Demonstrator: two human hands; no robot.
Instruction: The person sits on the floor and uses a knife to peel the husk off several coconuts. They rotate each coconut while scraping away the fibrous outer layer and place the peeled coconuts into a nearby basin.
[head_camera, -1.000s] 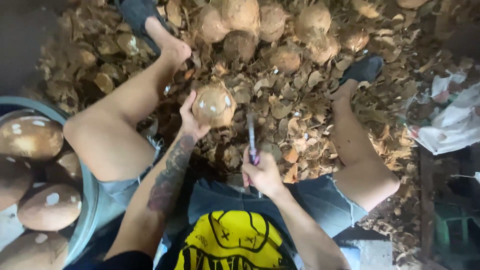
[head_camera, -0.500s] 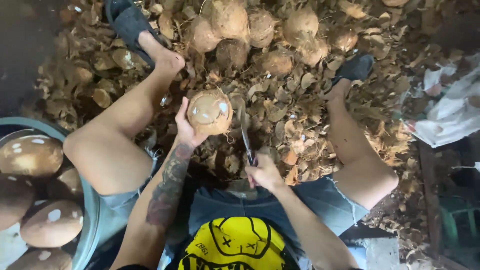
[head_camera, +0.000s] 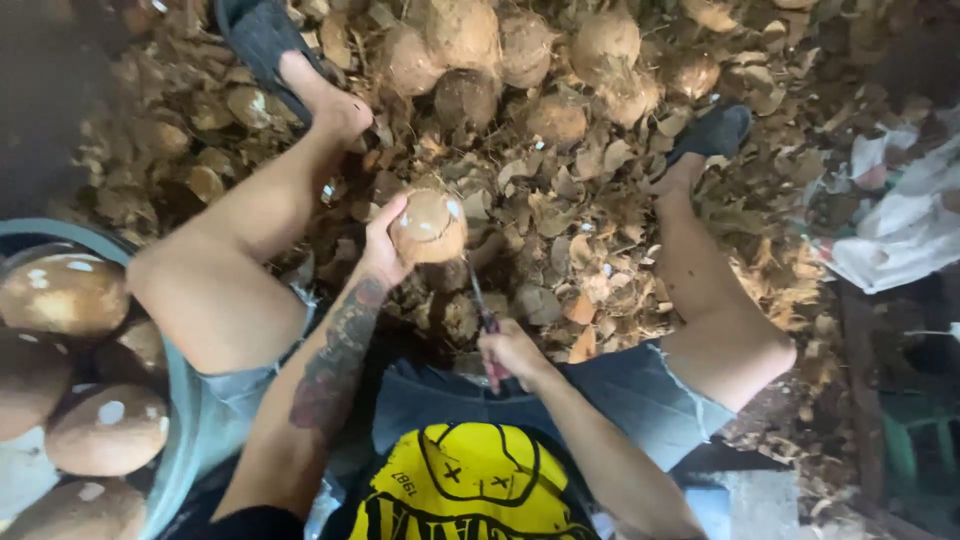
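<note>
A seated person is looking down at their own lap and spread bare legs, wearing a yellow printed shirt (head_camera: 470, 485) and blue shorts. Nearest the shirt, the right hand (head_camera: 512, 352) is curling shut around the handle of a narrow knife (head_camera: 478, 300), whose long blade is pointing up and away from the body, its tip touching the lower edge of a round brown coconut (head_camera: 428, 226). Just beyond the knife, the left hand (head_camera: 382, 243), at the end of a tattooed forearm, is gripping the coconut from its left side, fingers wrapping around it and the thumb on top, holding it above the ground between the knees. The coconut is too round to show a clear long axis; its paler shaved face is turning toward the camera. Left of the coconut, a pale blue tub (head_camera: 195, 430) is holding several peeled coconuts. Beyond the coconut, husk chips (head_camera: 590, 190) are covering the ground, and farther still unpeeled coconuts (head_camera: 520, 50) are lying in a pile.
</note>
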